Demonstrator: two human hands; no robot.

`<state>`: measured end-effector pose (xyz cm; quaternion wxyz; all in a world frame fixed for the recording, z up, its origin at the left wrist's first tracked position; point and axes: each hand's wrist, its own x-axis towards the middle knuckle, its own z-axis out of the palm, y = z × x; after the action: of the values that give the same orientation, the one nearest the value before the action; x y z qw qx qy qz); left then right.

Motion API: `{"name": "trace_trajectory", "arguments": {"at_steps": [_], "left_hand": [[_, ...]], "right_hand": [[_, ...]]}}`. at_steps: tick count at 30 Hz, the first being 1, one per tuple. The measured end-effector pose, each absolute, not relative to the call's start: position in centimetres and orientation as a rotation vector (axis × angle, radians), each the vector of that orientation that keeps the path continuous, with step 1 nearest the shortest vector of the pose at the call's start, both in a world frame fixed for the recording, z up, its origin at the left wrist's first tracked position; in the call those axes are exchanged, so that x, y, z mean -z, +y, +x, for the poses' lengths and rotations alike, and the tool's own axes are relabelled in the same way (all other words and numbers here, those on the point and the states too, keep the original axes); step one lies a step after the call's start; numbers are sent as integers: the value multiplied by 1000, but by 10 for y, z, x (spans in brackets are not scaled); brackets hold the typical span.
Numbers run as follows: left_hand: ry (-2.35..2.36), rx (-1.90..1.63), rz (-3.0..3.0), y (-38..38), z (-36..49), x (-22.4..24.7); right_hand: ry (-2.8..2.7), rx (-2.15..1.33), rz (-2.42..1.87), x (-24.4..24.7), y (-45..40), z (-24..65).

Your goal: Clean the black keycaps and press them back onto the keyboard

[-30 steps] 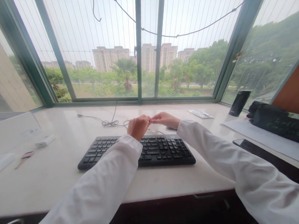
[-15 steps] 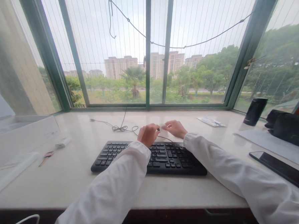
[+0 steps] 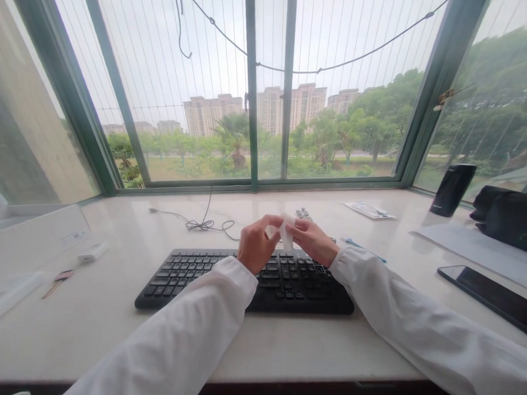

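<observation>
My left hand (image 3: 257, 243) is closed in a pinch above the keyboard's middle, touching a thin white wipe (image 3: 287, 236). The small black keycap seen in its fingertips earlier is hidden now by the fingers and the wipe. Facing it, my right hand (image 3: 313, 240) pinches the wipe from the other side, its fingertips almost meeting the left ones. Below both lies a black keyboard (image 3: 183, 275), partly covered by my hands and sleeves. Several loose keycaps (image 3: 303, 213) lie behind my right hand. A thin blue stick-like tool (image 3: 366, 250) rests beside my right wrist.
A coiled cable (image 3: 201, 225) lies behind the keyboard. Left are a key (image 3: 58, 283), a white adapter (image 3: 92, 253) and a white box (image 3: 35, 233). Right are a flat packet (image 3: 369, 210), a phone (image 3: 494, 300), paper (image 3: 482, 254), a black cylinder (image 3: 454, 190) and a black pouch (image 3: 512, 220).
My hands have come together around the wipe, hiding the black keycap. The view has shifted, so the keyboard sits further left, and the loose keycaps and blue tool now show.
</observation>
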<state>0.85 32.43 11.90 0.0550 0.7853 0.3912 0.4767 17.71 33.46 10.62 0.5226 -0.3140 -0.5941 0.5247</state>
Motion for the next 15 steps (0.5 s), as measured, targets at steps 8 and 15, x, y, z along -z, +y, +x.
{"name": "trace_trajectory", "arguments": {"at_steps": [8,15], "left_hand": [[1117,-1530,2213,317,13,-118],[962,-1541,1957,322,16,-112]], "right_hand": [[-1353,-1317,-778,-116,324,179],[-1323,-1352,-650,-115,322,177]]}}
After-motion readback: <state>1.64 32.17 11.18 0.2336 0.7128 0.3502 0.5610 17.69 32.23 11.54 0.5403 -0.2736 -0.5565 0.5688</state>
